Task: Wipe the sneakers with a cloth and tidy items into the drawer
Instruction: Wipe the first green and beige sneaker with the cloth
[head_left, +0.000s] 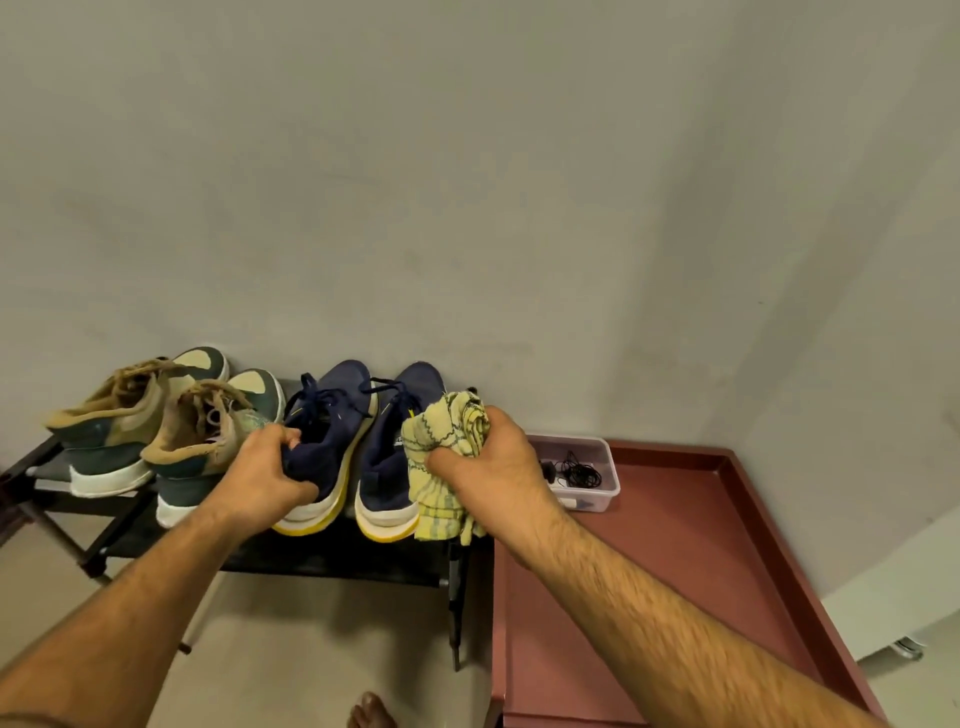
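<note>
Two navy sneakers with white and yellow soles stand side by side on a black shoe rack (332, 564), toes to the wall. My left hand (265, 470) grips the heel collar of the left navy sneaker (332, 415). My right hand (488, 457) holds a bunched yellow checked cloth (447, 457) against the outer side of the right navy sneaker (389, 457). Part of that shoe's side is hidden behind the cloth.
A pair of green and tan sneakers (156, 421) stands at the rack's left end. To the right is a reddish-brown cabinet top (675, 545) with a raised rim, bearing a clear plastic box (597, 457) of black cords. A plain wall rises behind. My bare foot (370, 712) shows on the floor.
</note>
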